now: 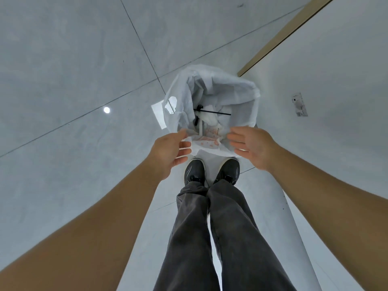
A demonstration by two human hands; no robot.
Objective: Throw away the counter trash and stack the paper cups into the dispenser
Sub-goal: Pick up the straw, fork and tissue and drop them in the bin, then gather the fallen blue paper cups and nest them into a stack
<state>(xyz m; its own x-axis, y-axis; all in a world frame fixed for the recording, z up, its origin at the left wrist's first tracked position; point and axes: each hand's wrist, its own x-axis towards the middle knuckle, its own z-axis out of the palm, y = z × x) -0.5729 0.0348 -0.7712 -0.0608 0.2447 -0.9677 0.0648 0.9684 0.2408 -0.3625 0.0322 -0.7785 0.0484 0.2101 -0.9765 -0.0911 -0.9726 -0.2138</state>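
Note:
A trash bin lined with a white bag (241,91) stands on the floor just beyond my feet. Inside lie crumpled white paper (210,118), a wrapper with orange print (210,139), a black plastic fork (197,116) and a thin black stick (214,112). My left hand (170,152) hovers over the near left rim, palm turned inward, fingers apart, holding nothing. My right hand (252,145) hovers over the near right rim, also spread and empty. No paper cups or dispenser are in view.
Grey tiled floor (73,80) stretches to the left and behind the bin. A white wall or cabinet face (336,70) with a small printed label (299,105) rises on the right, edged by a tan wooden strip (283,36). My dark shoes (212,171) stand against the bin.

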